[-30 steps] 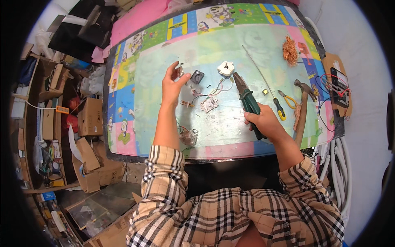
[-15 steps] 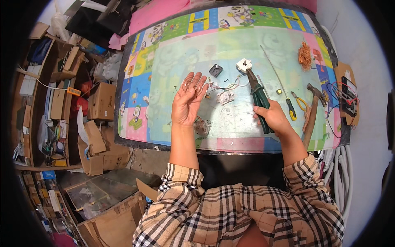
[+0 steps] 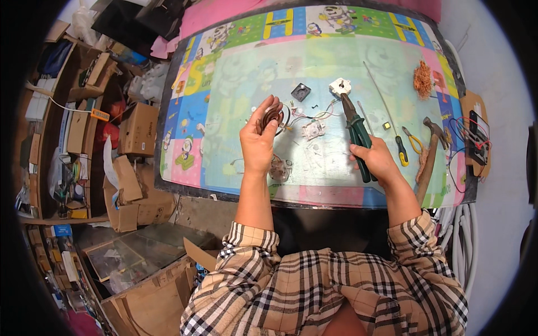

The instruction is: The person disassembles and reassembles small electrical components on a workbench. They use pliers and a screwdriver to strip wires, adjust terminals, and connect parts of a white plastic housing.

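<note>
Left hand is holding a brown coil in curled fingers mid-frame above the counter, right hand is gripping green-handled pliers right of centre; a light left hold is probably best for keeping loops from bending.

Two big yellow capitals, a matching pair, blaze from blue squares along the far edge of the bench cover! Smaller lettering at its near right corner, dark print on a brown carton!
</note>
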`<state>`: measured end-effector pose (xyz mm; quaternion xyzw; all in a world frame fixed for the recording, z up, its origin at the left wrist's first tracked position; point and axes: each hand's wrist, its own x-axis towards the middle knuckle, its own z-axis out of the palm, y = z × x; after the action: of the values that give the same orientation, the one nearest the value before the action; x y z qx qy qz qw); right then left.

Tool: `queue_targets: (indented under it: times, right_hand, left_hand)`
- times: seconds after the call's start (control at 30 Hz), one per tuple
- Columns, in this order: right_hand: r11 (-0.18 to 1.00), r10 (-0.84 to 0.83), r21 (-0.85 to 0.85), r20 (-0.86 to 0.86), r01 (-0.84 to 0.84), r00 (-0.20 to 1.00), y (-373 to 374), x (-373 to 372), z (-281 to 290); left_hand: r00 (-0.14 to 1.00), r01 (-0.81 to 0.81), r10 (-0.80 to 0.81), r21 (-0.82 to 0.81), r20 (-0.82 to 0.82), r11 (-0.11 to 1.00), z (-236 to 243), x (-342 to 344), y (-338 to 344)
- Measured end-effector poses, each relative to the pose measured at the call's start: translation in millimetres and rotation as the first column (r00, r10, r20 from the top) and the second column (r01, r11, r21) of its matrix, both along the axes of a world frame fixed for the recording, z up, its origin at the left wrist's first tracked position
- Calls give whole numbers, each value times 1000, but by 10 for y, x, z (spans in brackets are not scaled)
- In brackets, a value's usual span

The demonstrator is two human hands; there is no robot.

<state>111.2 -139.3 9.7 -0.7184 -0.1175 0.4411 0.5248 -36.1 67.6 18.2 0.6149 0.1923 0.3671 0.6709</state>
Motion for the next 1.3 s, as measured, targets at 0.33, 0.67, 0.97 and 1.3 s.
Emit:
queue_targets:
  times: [0.33, 0.67, 0.97, 1.3]
  right_hand:
    - [999, 34, 10, -11, -34, 999, 29, -30, -35]
    - [999, 41, 25, -19, -41, 999, 15, -23, -64]
    - [999, 47, 24, -6, -47, 999, -7, -18, -38]
    - [998, 56, 20, -1, -56, 998, -14, -8, -86]
  left_hand:
    - [999, -41, 41, 13, -18, 999, -21, -16, -8]
    - [992, 92, -22, -581, 127, 809, -145, -17, 77]
    - [987, 85, -13, -456, 159, 886, -143, 53, -2]
    - [997, -74, 74, -182, -7, 981, -119, 100, -97]
